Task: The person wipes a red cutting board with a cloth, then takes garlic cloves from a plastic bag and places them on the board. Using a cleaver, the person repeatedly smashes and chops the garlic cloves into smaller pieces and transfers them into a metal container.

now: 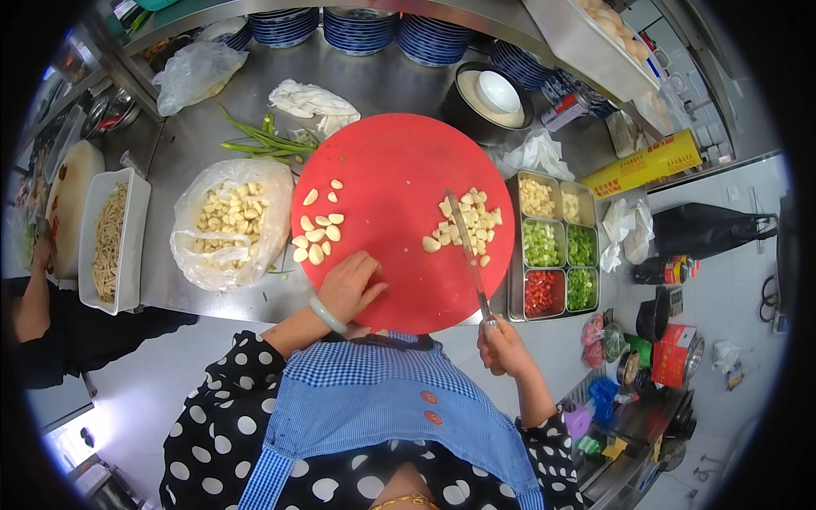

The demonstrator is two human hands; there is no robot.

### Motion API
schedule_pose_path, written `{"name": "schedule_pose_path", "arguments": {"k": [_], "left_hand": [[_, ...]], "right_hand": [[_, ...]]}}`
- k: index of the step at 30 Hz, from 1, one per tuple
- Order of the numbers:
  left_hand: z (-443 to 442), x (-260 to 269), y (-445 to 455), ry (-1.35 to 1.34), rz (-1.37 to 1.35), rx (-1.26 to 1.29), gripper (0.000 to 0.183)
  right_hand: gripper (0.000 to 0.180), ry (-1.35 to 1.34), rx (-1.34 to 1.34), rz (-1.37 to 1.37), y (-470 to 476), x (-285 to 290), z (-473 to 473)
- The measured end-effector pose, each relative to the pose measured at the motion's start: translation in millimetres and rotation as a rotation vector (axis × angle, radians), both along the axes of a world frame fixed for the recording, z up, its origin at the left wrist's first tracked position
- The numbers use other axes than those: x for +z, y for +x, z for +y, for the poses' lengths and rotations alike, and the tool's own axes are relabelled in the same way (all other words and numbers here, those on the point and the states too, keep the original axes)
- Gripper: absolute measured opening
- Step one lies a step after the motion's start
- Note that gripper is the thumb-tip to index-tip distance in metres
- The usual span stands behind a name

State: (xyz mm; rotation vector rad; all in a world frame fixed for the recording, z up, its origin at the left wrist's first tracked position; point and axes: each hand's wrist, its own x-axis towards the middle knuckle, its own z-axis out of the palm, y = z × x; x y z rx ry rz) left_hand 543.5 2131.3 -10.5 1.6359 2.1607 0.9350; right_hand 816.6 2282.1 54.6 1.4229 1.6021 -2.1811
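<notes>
My right hand [505, 348] grips the handle of a kitchen knife [467, 241]. The knife's blade, seen nearly edge-on, lies across a pile of cut garlic pieces [479, 215] on the right of a round red cutting board [395, 191]. At the board's lower left rests my left hand [349, 287], thumb apart from the curled fingers, with nothing visible in it. Just beyond that hand lie several whole peeled garlic cloves [315, 235]. A clear plastic bag [191, 255] full of peeled garlic cloves [239, 210] sits left of the board.
Right of the board stands a metal tray of containers [515, 280] with chopped garlic, greens and red chili. Behind are green scallions [268, 139], a white cloth [312, 102] and a black pot [454, 115]. A white bin of noodles [135, 242] and another person's arm [32, 306] are left.
</notes>
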Motion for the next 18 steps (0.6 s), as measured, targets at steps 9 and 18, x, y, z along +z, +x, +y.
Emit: {"name": "schedule_pose_path", "arguments": {"k": [9, 18], "left_hand": [[-7.7, -14.2, -31.8, 0.247, 0.196, 0.221, 0.038], [0.2, -6.2, -69.1, 0.116, 0.166, 0.309, 0.094]], "right_hand": [[0.023, 0.994, 0.256, -0.232, 4.3, -18.8, 4.6], [0.026, 1.291, 0.274, -0.462, -7.0, -10.1, 23.5]]}}
